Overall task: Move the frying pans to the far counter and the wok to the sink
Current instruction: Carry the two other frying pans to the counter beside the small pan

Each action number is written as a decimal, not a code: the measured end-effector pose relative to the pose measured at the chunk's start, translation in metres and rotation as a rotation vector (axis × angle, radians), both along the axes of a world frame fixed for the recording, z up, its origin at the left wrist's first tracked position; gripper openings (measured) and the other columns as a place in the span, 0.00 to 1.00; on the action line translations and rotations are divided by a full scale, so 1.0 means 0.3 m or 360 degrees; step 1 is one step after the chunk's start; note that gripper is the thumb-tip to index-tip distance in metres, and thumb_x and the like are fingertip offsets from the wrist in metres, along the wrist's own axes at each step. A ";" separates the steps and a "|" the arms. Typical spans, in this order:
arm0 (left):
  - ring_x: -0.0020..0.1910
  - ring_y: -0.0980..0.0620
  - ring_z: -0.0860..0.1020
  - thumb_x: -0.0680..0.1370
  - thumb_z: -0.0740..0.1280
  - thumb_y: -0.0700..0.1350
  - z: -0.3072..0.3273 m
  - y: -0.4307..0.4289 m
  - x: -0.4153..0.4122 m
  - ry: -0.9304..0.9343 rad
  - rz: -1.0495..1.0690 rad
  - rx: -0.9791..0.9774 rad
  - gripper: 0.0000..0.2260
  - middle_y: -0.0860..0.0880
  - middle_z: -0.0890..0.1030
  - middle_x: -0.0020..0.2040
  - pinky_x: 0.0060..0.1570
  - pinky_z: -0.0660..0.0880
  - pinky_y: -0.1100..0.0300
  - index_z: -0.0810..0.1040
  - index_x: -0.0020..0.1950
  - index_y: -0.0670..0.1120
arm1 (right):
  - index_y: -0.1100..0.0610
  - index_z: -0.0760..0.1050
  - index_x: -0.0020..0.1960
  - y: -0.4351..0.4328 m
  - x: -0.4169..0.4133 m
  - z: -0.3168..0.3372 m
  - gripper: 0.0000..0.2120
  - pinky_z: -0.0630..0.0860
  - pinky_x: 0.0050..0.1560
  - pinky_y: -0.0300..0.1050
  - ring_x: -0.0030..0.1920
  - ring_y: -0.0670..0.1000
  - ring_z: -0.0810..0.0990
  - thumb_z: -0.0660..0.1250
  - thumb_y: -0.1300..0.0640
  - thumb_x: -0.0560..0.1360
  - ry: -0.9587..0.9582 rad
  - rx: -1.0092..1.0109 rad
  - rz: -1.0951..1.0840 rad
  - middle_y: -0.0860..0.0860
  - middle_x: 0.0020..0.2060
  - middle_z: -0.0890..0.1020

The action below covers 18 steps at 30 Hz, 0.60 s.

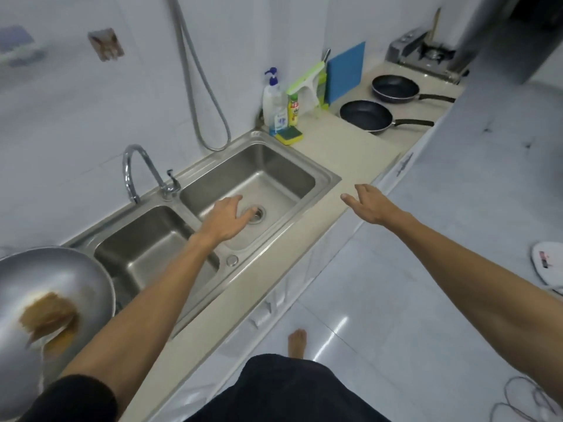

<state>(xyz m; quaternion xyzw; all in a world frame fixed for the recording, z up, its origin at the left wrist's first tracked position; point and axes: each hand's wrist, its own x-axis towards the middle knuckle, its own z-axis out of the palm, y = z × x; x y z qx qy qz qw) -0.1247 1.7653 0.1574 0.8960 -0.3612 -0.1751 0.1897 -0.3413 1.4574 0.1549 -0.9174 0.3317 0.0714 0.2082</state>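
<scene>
Two black frying pans rest on the far beige counter, the nearer pan and the farther pan, both with handles pointing right. A large steel wok with a brown stain inside sits at the near left, beside the double steel sink. My left hand hovers over the right basin near the drain, fingers apart and empty. My right hand is held over the counter's front edge, open and holding nothing.
A curved tap stands behind the sink. Soap bottles, a sponge, a squeegee and a blue board line the wall. A gas stove sits at the far end. Cables lie on the floor.
</scene>
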 end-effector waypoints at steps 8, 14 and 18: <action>0.76 0.39 0.65 0.81 0.58 0.64 0.069 -0.686 0.143 -0.0194 -0.0458 0.0149 0.34 0.39 0.67 0.77 0.72 0.65 0.42 0.64 0.78 0.41 | 0.65 0.63 0.77 -0.519 -0.044 0.034 0.38 0.62 0.74 0.62 0.77 0.64 0.63 0.49 0.35 0.82 0.0066 -0.0079 -0.0291 0.65 0.77 0.66; 0.74 0.37 0.66 0.81 0.56 0.64 0.109 -1.082 0.226 -0.0414 -0.0645 0.0304 0.34 0.37 0.69 0.75 0.70 0.66 0.44 0.64 0.78 0.40 | 0.65 0.62 0.78 -0.838 -0.057 0.025 0.38 0.60 0.75 0.61 0.78 0.64 0.62 0.49 0.35 0.83 0.0138 -0.0064 -0.0453 0.64 0.78 0.65; 0.73 0.37 0.66 0.81 0.55 0.65 0.096 -1.330 0.263 -0.0495 -0.0642 0.0424 0.35 0.38 0.69 0.75 0.67 0.67 0.42 0.63 0.78 0.42 | 0.64 0.61 0.79 -1.059 -0.047 0.030 0.39 0.60 0.75 0.61 0.78 0.63 0.62 0.49 0.35 0.82 0.0113 -0.0052 -0.0469 0.63 0.78 0.65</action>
